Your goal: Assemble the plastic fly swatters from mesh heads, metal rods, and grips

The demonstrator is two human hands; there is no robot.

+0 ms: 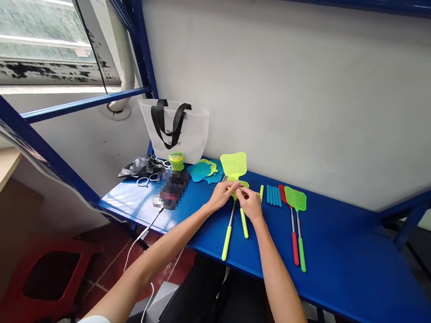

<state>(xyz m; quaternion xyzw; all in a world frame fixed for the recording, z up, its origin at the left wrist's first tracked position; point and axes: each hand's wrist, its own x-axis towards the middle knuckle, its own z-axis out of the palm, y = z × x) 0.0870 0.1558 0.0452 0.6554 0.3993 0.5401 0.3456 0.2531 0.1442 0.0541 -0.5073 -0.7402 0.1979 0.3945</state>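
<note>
Head view: the left hand and the right hand were held close together over a blue metal table, both partly closed, and the fingertips were pinched on a small lime-green swatter head. The piece appeared to be held up that way for close fingertip work, though the exact grip was partly hidden. A larger lime-green swatter head was placed just beyond the hands. A lime-gripped telescopic handle and a lime-green rod lay toward the near edge, seemingly within easy reach. To the right, two red-and-green fly swatters lay beside a row of blue rods. To the left were teal swatter heads, a green spool and a white tote bag. A pixelated object stood farther left, with a white cable running off the near edge.
</note>
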